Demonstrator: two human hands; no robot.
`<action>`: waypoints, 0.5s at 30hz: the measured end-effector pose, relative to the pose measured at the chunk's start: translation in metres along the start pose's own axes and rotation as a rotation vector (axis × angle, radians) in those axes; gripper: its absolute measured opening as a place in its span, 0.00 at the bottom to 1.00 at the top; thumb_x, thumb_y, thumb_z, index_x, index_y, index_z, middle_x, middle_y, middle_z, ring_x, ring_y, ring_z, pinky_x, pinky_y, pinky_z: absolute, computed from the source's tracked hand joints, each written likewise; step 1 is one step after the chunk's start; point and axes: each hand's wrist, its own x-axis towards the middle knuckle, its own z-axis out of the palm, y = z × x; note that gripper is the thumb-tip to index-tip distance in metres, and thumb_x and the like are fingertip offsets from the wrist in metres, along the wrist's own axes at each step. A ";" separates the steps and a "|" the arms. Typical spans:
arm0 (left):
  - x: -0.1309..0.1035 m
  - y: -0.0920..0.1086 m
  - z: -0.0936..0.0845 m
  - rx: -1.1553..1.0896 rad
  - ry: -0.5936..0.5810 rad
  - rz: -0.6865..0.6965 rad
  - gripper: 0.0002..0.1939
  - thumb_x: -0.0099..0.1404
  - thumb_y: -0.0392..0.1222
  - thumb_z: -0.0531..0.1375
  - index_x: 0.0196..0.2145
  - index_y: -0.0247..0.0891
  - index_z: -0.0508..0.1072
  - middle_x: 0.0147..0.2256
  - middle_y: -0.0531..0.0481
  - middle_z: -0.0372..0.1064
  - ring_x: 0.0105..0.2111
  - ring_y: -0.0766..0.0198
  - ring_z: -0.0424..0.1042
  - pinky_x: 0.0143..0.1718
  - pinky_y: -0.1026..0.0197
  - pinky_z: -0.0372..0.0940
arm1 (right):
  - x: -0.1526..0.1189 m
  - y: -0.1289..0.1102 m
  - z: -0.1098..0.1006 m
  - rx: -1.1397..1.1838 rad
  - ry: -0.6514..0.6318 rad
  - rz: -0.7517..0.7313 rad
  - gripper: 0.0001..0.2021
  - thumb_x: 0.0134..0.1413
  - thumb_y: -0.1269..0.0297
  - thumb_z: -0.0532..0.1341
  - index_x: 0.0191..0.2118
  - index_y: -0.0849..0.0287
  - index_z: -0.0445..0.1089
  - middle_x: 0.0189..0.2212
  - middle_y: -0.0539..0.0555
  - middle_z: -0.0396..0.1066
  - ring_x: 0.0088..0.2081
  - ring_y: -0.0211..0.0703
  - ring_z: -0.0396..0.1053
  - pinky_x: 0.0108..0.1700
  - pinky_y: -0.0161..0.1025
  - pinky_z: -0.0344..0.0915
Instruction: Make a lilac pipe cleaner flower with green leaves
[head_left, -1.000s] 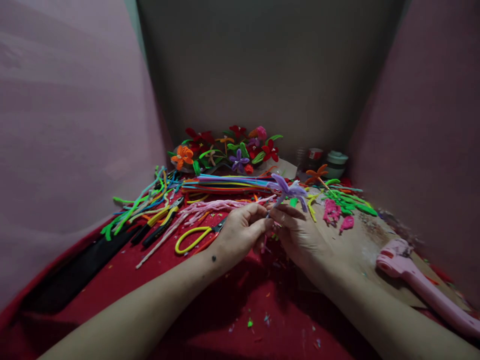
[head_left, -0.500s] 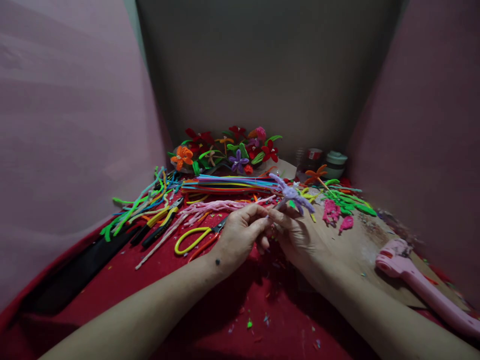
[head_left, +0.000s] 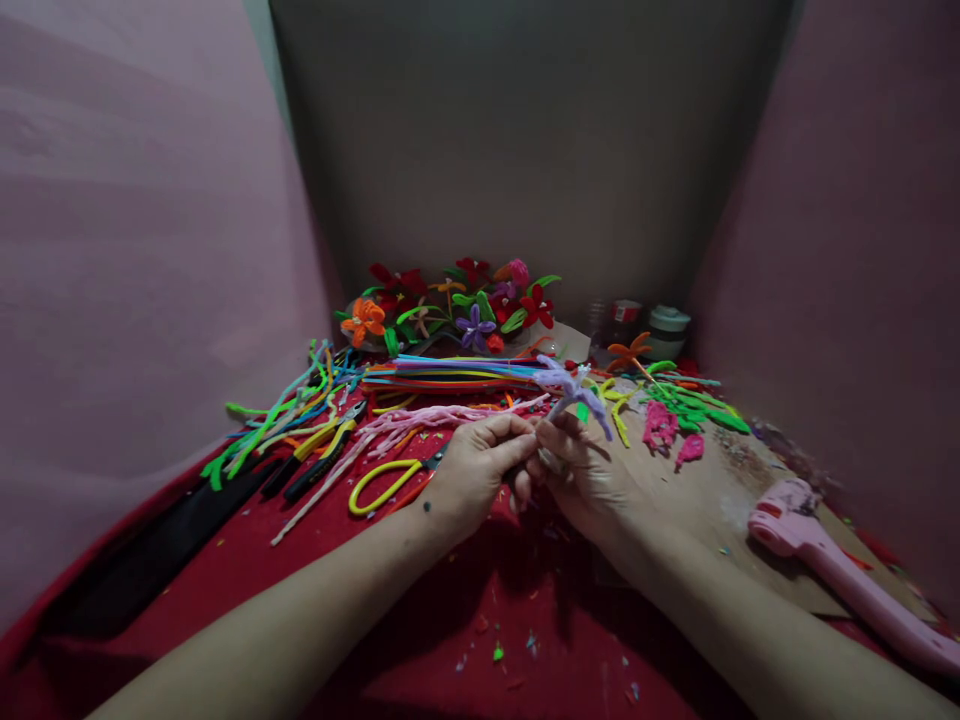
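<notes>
Purple flower, one, tilted just above my fingertips | my left hand and right hand: both pinching its stem | scissors, yellow-handled, beside left hand | pink tool, right, partly on cardboard

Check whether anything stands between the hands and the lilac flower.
Nothing visible does. The right hand grips the lilac flower by its stem, and the fingertips of the left hand meet it there. The scissors lie off to the left, not in between.
</notes>
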 end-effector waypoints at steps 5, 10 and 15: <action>0.003 0.000 -0.005 -0.124 -0.021 -0.047 0.12 0.56 0.45 0.62 0.24 0.33 0.66 0.17 0.56 0.64 0.10 0.75 0.57 0.10 0.72 0.54 | -0.002 -0.006 0.004 -0.108 -0.021 -0.002 0.07 0.39 0.62 0.68 0.27 0.54 0.71 0.18 0.46 0.66 0.19 0.37 0.63 0.24 0.37 0.64; 0.004 0.002 -0.007 -0.061 -0.065 -0.045 0.13 0.57 0.46 0.61 0.25 0.33 0.67 0.18 0.56 0.64 0.11 0.75 0.58 0.12 0.71 0.54 | -0.001 -0.010 0.003 -0.237 -0.020 -0.065 0.06 0.41 0.61 0.67 0.24 0.56 0.71 0.20 0.49 0.68 0.23 0.39 0.64 0.28 0.39 0.63; 0.006 0.014 -0.011 0.191 -0.010 0.129 0.07 0.55 0.40 0.63 0.30 0.33 0.72 0.28 0.50 0.71 0.29 0.67 0.70 0.35 0.66 0.64 | -0.003 -0.011 -0.003 -0.450 0.036 -0.286 0.03 0.46 0.63 0.65 0.30 0.55 0.71 0.26 0.48 0.69 0.29 0.40 0.63 0.36 0.39 0.62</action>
